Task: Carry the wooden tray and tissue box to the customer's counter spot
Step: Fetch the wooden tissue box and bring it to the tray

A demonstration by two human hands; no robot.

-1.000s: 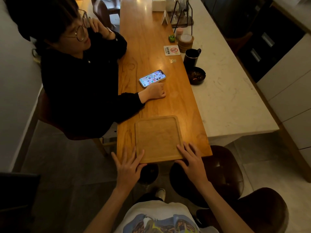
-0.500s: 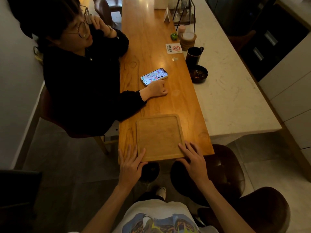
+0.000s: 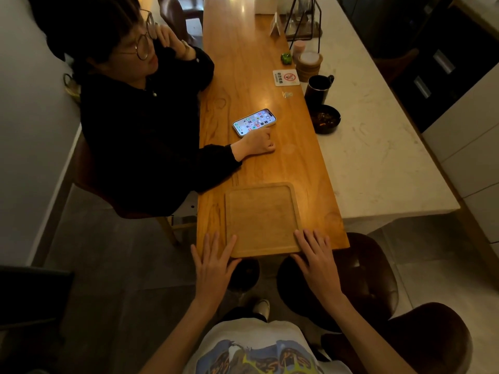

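The empty wooden tray (image 3: pixel 262 218) lies flat on the near end of the wooden counter (image 3: pixel 243 63). My left hand (image 3: pixel 213 261) rests with spread fingers at the tray's near left corner, thumb touching its edge. My right hand (image 3: pixel 314 256) lies flat at the near right corner, fingers apart. Neither hand grips the tray. A white tissue box (image 3: pixel 266 4) stands at the far end of the counter, partly cut off by the frame's top edge.
A seated person in black (image 3: pixel 151 136) leans on the counter's left side, hand by a lit phone (image 3: pixel 254 122). A dark mug (image 3: pixel 317 86), dark bowl (image 3: pixel 325 118), lidded wooden jar (image 3: pixel 309 64) and wire stand (image 3: pixel 303 20) line the right. Brown stools (image 3: pixel 359 276) stand near me.
Both my hands have slid slightly forward along the tray's near corners. The tray has stayed flat on the counter. The seated person has barely moved.
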